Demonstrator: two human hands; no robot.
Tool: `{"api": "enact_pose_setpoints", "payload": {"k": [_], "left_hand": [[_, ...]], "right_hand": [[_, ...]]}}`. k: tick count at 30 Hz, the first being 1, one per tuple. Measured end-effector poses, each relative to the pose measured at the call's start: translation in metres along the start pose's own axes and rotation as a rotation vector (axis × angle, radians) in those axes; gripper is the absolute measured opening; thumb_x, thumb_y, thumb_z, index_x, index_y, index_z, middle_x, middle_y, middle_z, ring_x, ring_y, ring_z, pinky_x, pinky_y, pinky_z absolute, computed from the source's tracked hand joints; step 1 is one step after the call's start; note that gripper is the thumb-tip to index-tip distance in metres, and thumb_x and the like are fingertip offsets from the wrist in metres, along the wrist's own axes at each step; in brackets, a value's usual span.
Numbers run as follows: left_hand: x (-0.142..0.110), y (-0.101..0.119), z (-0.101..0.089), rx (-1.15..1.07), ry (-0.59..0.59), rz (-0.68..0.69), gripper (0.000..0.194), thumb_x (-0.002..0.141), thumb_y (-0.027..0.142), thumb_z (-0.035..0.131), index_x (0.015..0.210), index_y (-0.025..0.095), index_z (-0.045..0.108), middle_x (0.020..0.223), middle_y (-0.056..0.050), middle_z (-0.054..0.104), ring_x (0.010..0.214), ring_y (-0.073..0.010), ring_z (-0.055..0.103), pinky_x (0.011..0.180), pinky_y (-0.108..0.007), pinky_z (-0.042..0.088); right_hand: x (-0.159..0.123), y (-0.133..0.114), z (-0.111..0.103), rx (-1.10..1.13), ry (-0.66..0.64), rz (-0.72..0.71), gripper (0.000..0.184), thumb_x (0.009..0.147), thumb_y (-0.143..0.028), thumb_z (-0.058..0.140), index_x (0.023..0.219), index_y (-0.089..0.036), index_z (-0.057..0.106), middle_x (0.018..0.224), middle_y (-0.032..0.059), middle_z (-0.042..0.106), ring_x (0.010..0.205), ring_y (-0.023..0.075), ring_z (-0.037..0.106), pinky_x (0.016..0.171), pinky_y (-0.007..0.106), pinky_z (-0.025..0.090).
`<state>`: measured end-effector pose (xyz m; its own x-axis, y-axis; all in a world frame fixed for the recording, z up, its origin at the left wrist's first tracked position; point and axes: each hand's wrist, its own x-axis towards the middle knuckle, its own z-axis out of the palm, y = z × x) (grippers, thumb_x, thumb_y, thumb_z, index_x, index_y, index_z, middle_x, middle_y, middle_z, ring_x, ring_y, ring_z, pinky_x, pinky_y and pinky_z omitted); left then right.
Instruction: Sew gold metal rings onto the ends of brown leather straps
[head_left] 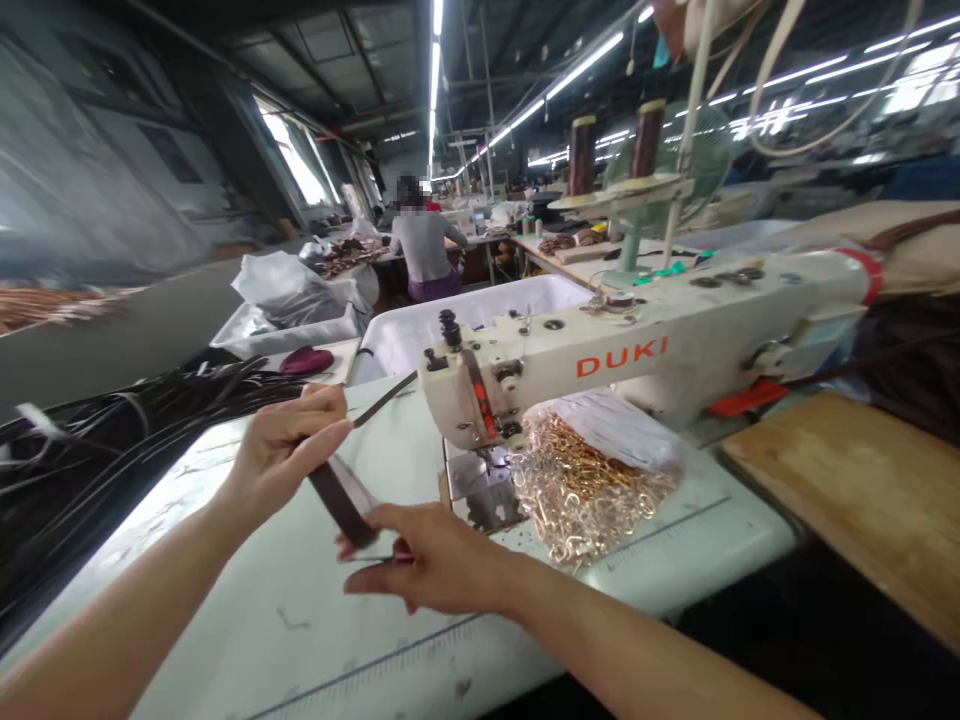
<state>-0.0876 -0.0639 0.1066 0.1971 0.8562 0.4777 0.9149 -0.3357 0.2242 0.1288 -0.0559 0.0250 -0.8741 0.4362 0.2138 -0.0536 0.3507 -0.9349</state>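
Observation:
My left hand (pixel 304 435) is closed on a dark brown strap (pixel 341 503), pinching it between thumb and fingers. A narrow dark length (pixel 386 398) runs up from that hand towards the sewing machine head and passes out of sight behind it. Below, my right hand (pixel 435 560) is closed, with its index finger at the strap's lower end. Between its thumb and fingers is a slim metal tool (pixel 379 559) with a dark red part; its exact kind is unclear. The white sewing machine (pixel 547 350) stands just right of both hands, its needle area beside the right hand.
A clear bag of gold metal clasps (pixel 592 490) lies under the machine arm. A wooden board (pixel 847 500) is at the right, dark straps (pixel 135 440) heap at the left. Behind are a white bin (pixel 480 305), thread cones (pixel 583 158) and a seated person (pixel 426 245).

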Motion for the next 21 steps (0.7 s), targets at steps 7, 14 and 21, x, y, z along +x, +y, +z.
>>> {"api": "enact_pose_setpoints", "payload": {"k": [7, 14, 21], "left_hand": [[-0.046, -0.063, 0.007, 0.358, -0.102, -0.168, 0.058, 0.096, 0.046, 0.02, 0.075, 0.008, 0.059, 0.092, 0.002, 0.051, 0.116, -0.0217, 0.048, 0.104, -0.046, 0.027], [-0.175, -0.011, 0.084, 0.438, -0.123, -0.331, 0.06, 0.097, 0.045, 0.028, 0.145, 0.01, 0.021, 0.15, -0.023, 0.025, 0.139, -0.0377, 0.019, 0.105, -0.061, 0.028], [-0.15, 0.083, 0.072, 0.276, 0.026, -0.186, 0.07, 0.089, 0.052, 0.047, 0.146, 0.021, 0.019, 0.151, -0.016, 0.024, 0.138, -0.0373, 0.023, 0.104, -0.058, 0.035]], "right_hand": [[-0.052, 0.002, -0.017, -0.106, -0.003, 0.203, 0.028, 0.091, -0.033, 0.057, 0.071, -0.016, 0.068, 0.068, -0.0017, 0.069, 0.06, 0.0092, 0.055, 0.059, 0.018, 0.037], [-0.088, -0.001, -0.028, -0.352, 0.076, 0.32, 0.036, 0.088, -0.043, 0.059, 0.064, -0.018, 0.063, 0.057, -0.0038, 0.064, 0.052, 0.0103, 0.052, 0.055, 0.021, 0.033], [-0.084, 0.0, -0.015, -0.526, 0.056, 0.189, 0.033, 0.087, -0.052, 0.057, 0.077, -0.022, 0.068, 0.064, -0.0013, 0.069, 0.059, 0.0137, 0.062, 0.054, 0.022, 0.033]]}}
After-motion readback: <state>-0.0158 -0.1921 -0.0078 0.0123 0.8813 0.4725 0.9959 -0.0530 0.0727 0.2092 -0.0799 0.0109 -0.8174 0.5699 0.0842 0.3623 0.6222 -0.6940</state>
